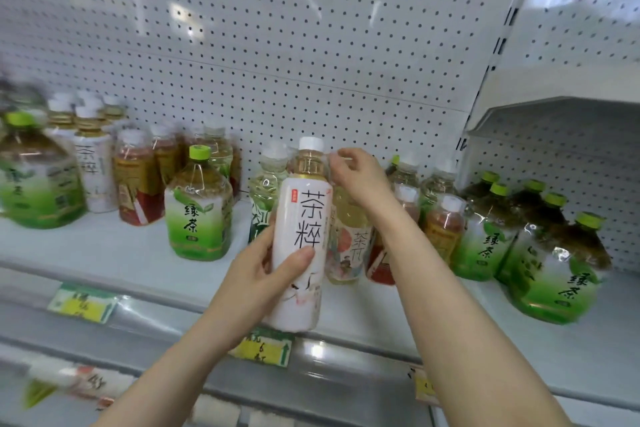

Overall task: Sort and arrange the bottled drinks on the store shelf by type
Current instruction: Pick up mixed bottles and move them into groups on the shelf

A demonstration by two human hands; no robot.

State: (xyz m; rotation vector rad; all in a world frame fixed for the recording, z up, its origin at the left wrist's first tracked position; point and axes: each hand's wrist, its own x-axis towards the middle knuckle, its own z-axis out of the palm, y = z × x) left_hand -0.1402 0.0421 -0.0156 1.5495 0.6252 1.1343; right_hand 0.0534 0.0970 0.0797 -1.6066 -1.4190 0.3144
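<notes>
Tea, pale amber, shows at the clear neck of the tall white-labelled plastic bottle with a white cap (300,232), held upright above the front edge of the white metal shelf (121,253). The left hand (258,274) grips its lower body, fingers (298,262) clamped around the label. The right hand (356,177) reaches behind it to the top of a clear bottle of pale yellow drink with a picture label (348,239), fingers pinched at its cap. One squat green-labelled bottle of green tea with a lime cap (199,208) stands left of centre; at least five more crowd the right end. Red-labelled bottles of reddish tea (138,180) stand behind.
</notes>
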